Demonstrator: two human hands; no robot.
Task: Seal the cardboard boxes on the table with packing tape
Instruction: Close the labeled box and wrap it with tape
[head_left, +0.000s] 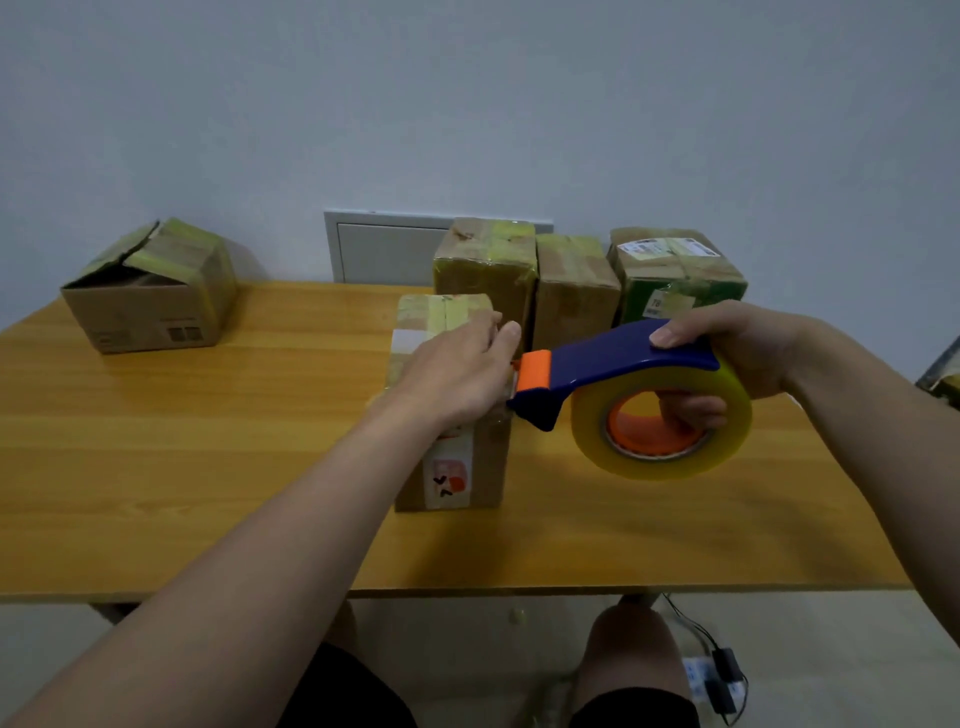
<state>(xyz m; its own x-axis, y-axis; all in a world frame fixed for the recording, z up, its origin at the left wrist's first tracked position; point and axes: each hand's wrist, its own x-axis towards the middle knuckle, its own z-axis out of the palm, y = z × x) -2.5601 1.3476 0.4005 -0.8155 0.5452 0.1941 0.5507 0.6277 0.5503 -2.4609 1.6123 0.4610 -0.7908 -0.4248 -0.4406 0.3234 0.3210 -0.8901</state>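
Glossy plastic dispenser (613, 364), matt cardboard boxes (574, 291), smooth varnished wood table (208, 441).

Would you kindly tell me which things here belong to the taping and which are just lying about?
Job: tape dispenser, near box, tall box, middle box, green box, open box, left hand, right hand.
Lying about: wall panel, floor cables.

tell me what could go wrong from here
The left hand presses the box with its fingertips right by the front end of the dispenser, so its cutter could nick them. That hand covers much of the box top, so tape might wrinkle or catch skin. The right hand holds the dispenser near the rear boxes and might bump them.
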